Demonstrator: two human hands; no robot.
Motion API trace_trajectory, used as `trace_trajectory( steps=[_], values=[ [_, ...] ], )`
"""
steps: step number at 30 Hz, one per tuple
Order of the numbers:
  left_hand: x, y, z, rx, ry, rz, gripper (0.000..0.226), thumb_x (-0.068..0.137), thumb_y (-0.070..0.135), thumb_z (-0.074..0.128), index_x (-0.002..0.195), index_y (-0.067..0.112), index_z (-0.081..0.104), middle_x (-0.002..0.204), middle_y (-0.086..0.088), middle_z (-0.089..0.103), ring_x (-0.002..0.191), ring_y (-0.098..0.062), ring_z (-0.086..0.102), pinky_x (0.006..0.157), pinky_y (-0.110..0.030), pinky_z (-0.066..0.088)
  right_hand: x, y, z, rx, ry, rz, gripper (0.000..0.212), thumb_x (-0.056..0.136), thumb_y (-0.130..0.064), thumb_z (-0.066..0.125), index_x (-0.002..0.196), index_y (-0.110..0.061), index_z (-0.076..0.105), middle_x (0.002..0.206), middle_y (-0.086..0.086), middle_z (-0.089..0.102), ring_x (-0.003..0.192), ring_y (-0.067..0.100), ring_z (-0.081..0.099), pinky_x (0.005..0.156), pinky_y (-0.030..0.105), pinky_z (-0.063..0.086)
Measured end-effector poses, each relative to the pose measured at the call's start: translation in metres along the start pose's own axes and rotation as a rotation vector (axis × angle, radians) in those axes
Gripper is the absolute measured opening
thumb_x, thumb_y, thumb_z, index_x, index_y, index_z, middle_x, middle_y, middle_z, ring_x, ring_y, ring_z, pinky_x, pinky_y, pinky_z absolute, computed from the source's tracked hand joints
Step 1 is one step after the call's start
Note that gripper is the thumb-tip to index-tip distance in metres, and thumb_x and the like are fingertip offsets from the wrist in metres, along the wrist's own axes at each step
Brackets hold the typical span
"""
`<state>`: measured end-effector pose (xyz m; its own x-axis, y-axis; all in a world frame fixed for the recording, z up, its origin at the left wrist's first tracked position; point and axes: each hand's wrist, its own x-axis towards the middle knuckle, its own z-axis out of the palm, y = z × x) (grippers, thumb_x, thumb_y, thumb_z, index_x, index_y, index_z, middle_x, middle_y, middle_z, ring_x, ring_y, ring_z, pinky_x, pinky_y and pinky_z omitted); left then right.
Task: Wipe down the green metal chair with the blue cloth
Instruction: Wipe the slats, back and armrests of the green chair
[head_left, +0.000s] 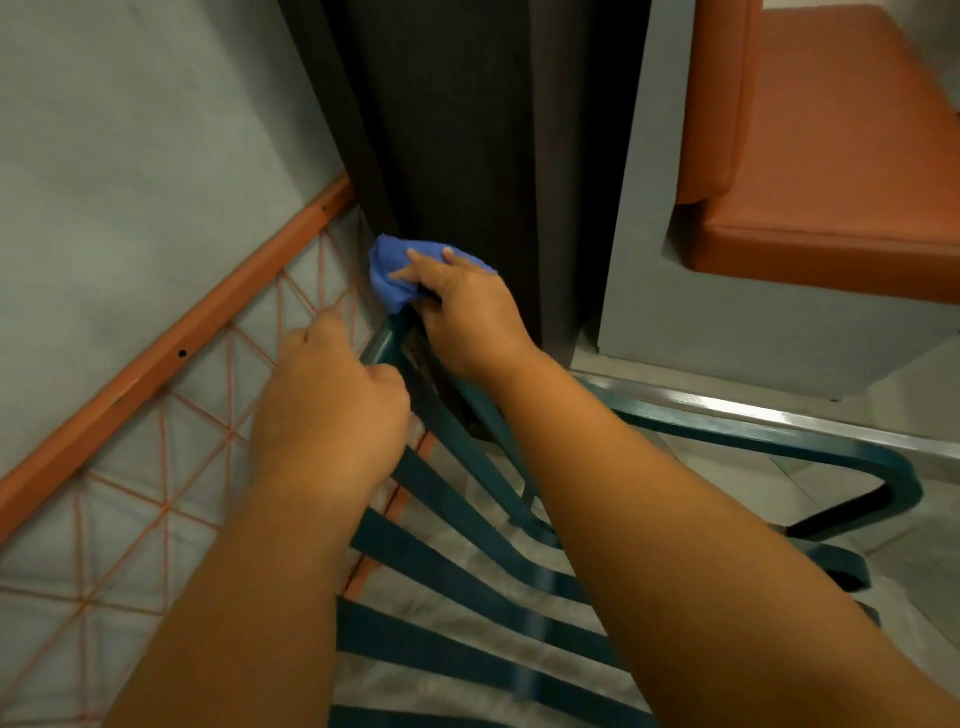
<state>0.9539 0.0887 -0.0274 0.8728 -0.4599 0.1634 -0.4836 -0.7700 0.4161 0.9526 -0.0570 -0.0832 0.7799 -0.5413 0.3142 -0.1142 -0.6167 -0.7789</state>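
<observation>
1. Far left: orange metal frame with thin wire mesh runs diagonally up-right and ends beside the chair's top corner. Not part of the job, just close.
2. Left hand: grip closed round the upper end of the green chair's side bar, fingers curled over it. Looks like it's steadying the chair.
3. Chair: slats fan out below both forearms, toward the camera and right. The bar being worked has its long axis from the lower middle up to the top corner near the dark panel.
4. Blue cloth: bunched at that top corner, touching the bar's end, just above and right of the left hand.
5. Right hand: grip is on the cloth, thumb and fingers curled over it, pressing it on the frame.
6. Key relation: the unwiped length likely lies down the bar, toward the camera, from the cloth. The right hand is nearer; the left hand sits in the path, so I'd expect it must shift.
7. Right: curved green armrest, then an orange seat cushion well apart.
</observation>
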Motion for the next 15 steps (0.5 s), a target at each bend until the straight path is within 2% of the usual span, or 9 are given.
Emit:
trace_trajectory(
  steps=[4,6,7,9,10,13,15],
  values=[
    [0.002,-0.022,-0.028,-0.128,-0.004,-0.028,0.05,0.09,0.018,0.047,0.139,0.025,0.039,0.14,-0.007,0.046,0.121,-0.026,0.048,0.087,-0.036,0.037,-0.041,-0.028,0.016,-0.11,-0.091,-0.162,0.036,0.086,-0.008,0.056,0.116,-0.024,0.065,0.137,0.006,0.054,0.137,0.03,0.031,0.105,0.048,0.034],
    [0.002,-0.032,-0.038,-0.221,-0.053,-0.018,0.047,0.089,0.014,0.047,0.134,0.027,0.047,0.136,-0.006,0.051,0.118,-0.023,0.05,0.091,-0.038,0.039,-0.06,-0.038,0.019,-0.108,-0.139,-0.316,0.032,0.082,-0.005,0.058,0.107,-0.021,0.07,0.123,-0.001,0.064,0.13,0.031,0.038,0.104,0.043,0.035],
    [0.002,-0.036,-0.041,-0.254,-0.082,-0.01,0.046,0.089,0.013,0.047,0.131,0.029,0.049,0.134,-0.004,0.053,0.116,-0.021,0.051,0.091,-0.037,0.04,-0.062,-0.04,0.017,-0.097,-0.156,-0.339,0.029,0.082,-0.006,0.059,0.105,-0.02,0.071,0.121,-0.003,0.065,0.128,0.028,0.04,0.106,0.037,0.03],
    [0.002,-0.041,-0.046,-0.301,-0.148,0.0,0.045,0.09,0.014,0.048,0.13,0.035,0.05,0.135,0.001,0.052,0.119,-0.014,0.049,0.092,-0.035,0.04,-0.052,-0.042,0.01,-0.082,-0.116,-0.3,0.027,0.084,-0.008,0.06,0.107,-0.019,0.07,0.123,-0.001,0.065,0.126,0.018,0.038,0.109,0.018,0.013],
    [0.001,-0.044,-0.048,-0.33,-0.179,0.004,0.045,0.091,0.015,0.049,0.129,0.038,0.049,0.136,0.004,0.051,0.121,-0.01,0.047,0.093,-0.033,0.038,-0.046,-0.043,0.009,-0.08,-0.074,-0.265,0.026,0.086,-0.007,0.059,0.109,-0.016,0.07,0.126,0.002,0.063,0.126,0.014,0.037,0.109,0.014,0.006],
    [-0.001,-0.051,-0.055,-0.406,-0.249,0.035,0.044,0.092,0.018,0.049,0.128,0.042,0.049,0.134,0.011,0.05,0.123,0.0,0.043,0.096,-0.029,0.035,-0.045,-0.05,0.021,-0.053,-0.011,-0.074,0.033,0.091,-0.004,0.051,0.119,-0.014,0.064,0.141,0.008,0.05,0.137,0.017,0.021,0.116,0.027,0.003],
    [-0.003,-0.057,-0.058,-0.436,-0.283,0.064,0.041,0.094,0.02,0.049,0.128,0.042,0.05,0.128,0.015,0.051,0.116,0.007,0.044,0.095,-0.024,0.035,-0.062,-0.059,0.035,-0.024,-0.001,-0.02,0.036,0.089,-0.002,0.05,0.12,-0.015,0.064,0.144,0.009,0.046,0.142,0.027,0.016,0.118,0.039,0.007]
  ],
)
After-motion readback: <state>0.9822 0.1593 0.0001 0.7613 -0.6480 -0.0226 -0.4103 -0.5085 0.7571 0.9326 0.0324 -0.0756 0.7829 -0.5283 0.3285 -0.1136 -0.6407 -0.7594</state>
